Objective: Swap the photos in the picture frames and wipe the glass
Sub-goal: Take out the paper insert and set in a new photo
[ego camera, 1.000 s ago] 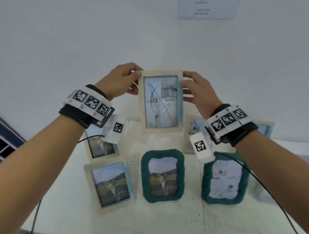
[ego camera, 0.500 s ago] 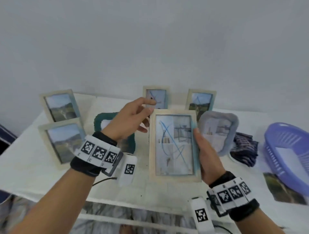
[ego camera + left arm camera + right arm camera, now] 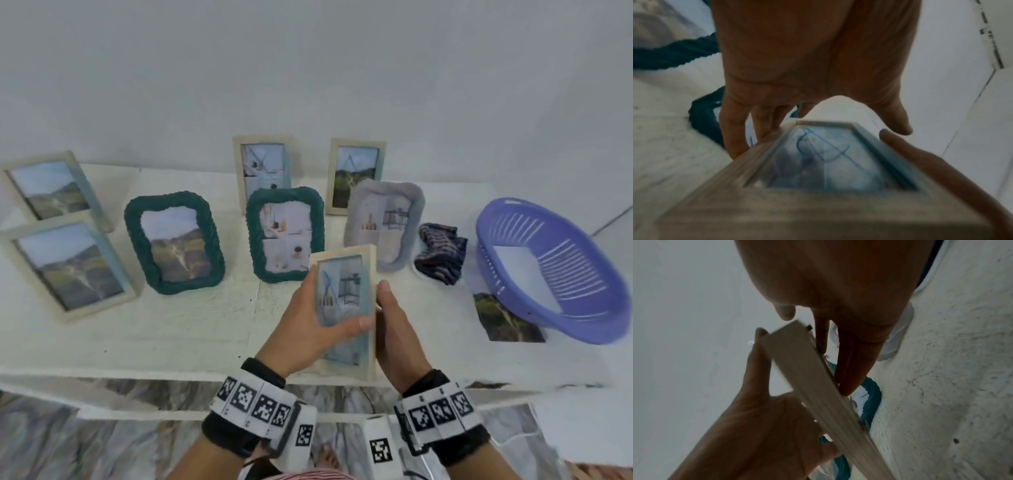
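Observation:
I hold a pale wooden frame (image 3: 346, 274) upright over the table's front edge; its glass carries a blue scribble over an interior photo. My left hand (image 3: 308, 325) grips its left side, the thumb (image 3: 356, 325) lying across the glass. My right hand (image 3: 394, 329) clamps the right edge, thumb in front. In the left wrist view the frame (image 3: 818, 170) is blurred beneath the left hand (image 3: 807, 113). The right wrist view shows the frame's edge (image 3: 807, 386), with right fingers (image 3: 851, 369) straight along its back. A dark striped cloth (image 3: 440, 253) lies folded at the right.
Several frames stand on the white table (image 3: 171, 329): two wooden ones (image 3: 68, 263) at left, two teal ones (image 3: 174, 243), a grey one (image 3: 383, 222), two wooden ones (image 3: 356, 174) at the back. A purple basket (image 3: 548, 270) and a loose landscape photo (image 3: 507, 318) sit right.
The frame has come down from in front of the wall to just above the table's front edge and turned partly edge-on. My left thumb now lies over the glass.

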The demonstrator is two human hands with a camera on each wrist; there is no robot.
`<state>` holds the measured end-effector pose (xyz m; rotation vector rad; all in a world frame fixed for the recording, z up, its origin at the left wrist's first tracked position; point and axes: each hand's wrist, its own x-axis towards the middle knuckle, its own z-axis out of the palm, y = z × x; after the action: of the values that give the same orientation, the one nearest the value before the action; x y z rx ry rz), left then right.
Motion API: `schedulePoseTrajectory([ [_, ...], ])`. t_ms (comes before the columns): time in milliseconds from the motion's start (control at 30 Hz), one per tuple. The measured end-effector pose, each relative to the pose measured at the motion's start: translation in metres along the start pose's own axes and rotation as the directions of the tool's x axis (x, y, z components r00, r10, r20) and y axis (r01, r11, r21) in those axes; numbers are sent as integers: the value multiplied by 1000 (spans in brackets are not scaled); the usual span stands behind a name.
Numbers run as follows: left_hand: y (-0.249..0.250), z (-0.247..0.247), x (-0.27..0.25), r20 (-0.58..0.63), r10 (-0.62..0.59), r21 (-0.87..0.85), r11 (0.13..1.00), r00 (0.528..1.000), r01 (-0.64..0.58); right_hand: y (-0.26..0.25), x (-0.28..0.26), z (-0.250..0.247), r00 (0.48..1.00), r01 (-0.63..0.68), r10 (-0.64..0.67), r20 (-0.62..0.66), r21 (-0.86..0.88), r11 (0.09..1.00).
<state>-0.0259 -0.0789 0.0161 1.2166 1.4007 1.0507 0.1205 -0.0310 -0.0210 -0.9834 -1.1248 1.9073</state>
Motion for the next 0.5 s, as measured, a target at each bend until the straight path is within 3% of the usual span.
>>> schedulePoseTrajectory([
  [100,-8,5,2,-19,-20,-96,995,1000,18,2,-2,-5,1000,7,-7,-1,-94,996],
  [233,-23,0,5,1,-95,-233,968,995,93,9,2,-11,992,45,-69,-102,-220,974],
  [300,-28,-1,4,33,-90,-322,942,995,96,18,4,-12,995,22,-47,-83,-274,961],
  [367,-33,-3,6,25,-84,-297,951,996,88,23,3,-11,997,22,-40,-62,-269,963],
  [500,-47,-16,5,-114,-79,-318,947,990,39,24,-1,-18,984,53,-99,-148,-287,957],
])
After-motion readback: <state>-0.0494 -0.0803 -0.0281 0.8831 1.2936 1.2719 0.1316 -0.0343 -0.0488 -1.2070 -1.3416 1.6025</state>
